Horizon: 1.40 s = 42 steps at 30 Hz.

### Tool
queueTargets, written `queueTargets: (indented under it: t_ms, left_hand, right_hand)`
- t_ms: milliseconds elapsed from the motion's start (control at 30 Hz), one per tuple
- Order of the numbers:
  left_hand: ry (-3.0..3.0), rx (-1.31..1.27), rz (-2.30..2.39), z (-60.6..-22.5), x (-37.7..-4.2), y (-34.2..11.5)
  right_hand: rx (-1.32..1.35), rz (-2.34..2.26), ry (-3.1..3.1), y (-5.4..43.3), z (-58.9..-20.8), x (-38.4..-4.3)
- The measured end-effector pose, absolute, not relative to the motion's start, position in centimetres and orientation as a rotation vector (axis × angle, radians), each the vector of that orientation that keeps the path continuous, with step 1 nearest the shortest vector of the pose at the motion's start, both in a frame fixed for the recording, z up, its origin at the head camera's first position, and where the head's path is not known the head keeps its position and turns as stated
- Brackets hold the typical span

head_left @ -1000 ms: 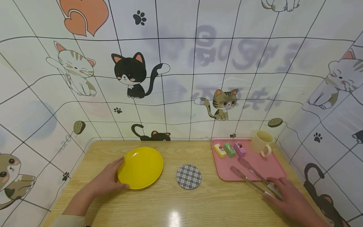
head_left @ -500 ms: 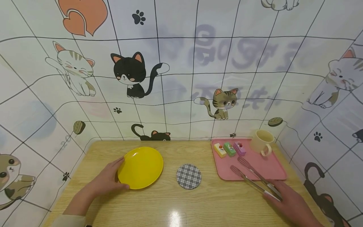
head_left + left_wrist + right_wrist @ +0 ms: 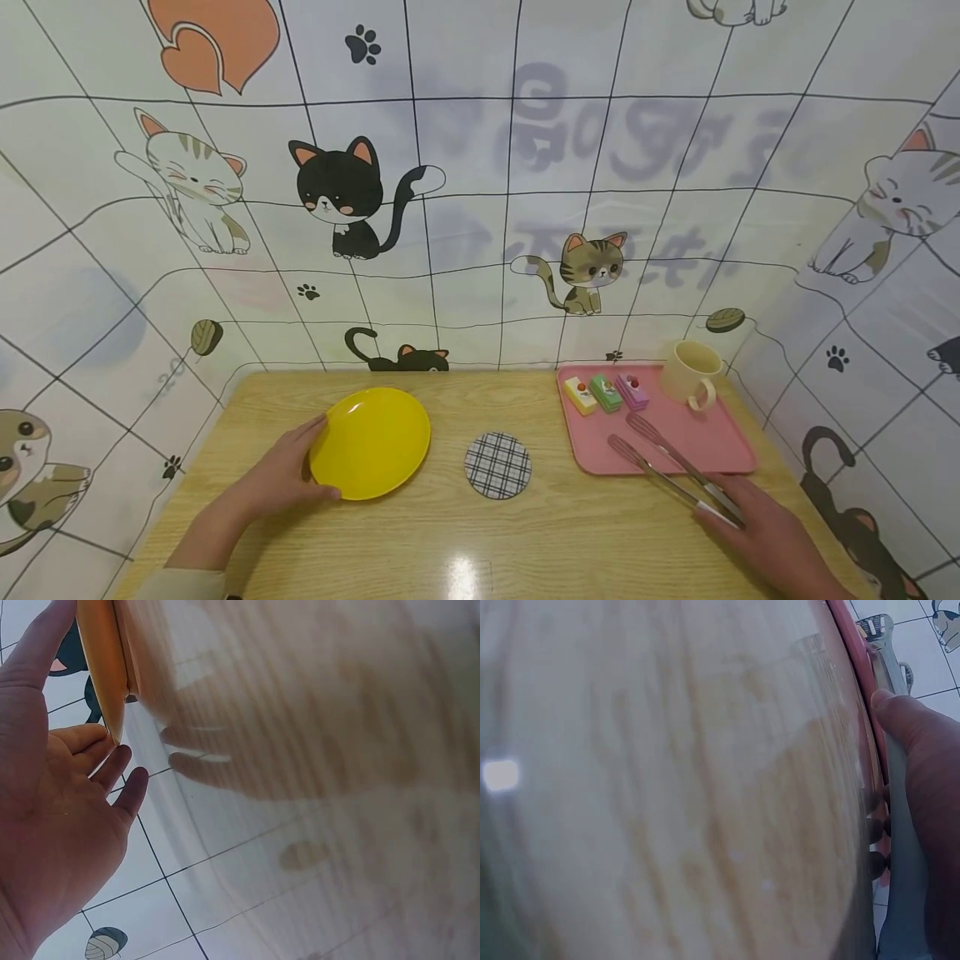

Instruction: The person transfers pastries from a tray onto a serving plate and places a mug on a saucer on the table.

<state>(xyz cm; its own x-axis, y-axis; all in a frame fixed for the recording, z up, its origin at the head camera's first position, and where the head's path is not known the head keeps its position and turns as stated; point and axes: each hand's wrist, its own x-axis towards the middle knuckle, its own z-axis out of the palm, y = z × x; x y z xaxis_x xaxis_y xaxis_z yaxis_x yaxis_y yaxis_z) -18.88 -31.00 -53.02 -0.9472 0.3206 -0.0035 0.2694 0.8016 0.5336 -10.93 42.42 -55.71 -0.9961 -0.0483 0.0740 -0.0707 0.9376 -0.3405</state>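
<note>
Tongs (image 3: 686, 464) in right hand (image 3: 772, 533): fingers and thumb gripping the handle, tips parted, long axis running forward-left from the grip, tip ends over the near-left part of the pink tray (image 3: 600, 437); tip height can't be told. Key relation, I'd judge: tips to cakes. Purple cake (image 3: 632, 392) is just beyond the farther tip, then green cake (image 3: 606, 393), then yellow cake (image 3: 581, 397) at the left of the row. Cakes slant the same way as the tongs, only steeper. Right hand is the nearer one; mug (image 3: 690, 371) is behind and to the right. Coaster (image 3: 498, 466) is left of the tray, yellow plate (image 3: 371, 443) farther left, left hand (image 3: 281, 479) spread loosely at its rim, not clenched
</note>
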Motion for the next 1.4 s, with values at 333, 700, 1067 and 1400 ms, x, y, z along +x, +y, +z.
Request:
queueTargets:
  t_ms: [333,700,1067,1400]
  left_hand:
    - [2.868,0.459,0.852,-52.8,-18.8,-30.8]
    - [2.873,0.467,0.854,-52.6,-18.7,-30.8]
    - [2.856,0.458,0.873,-52.5,-18.8,-30.9]
    - [2.861,0.462,0.861,-52.7,-18.8,-31.0]
  right_hand:
    - [0.120,0.532,-2.933,41.8,-55.5,-10.8]
    - [0.229,0.484,-2.883,39.4,-53.5,-12.0]
    - [0.274,0.567,-2.826,36.8,-52.7,-13.7]
    - [0.247,0.549,-2.905,35.3,-52.7,-15.1]
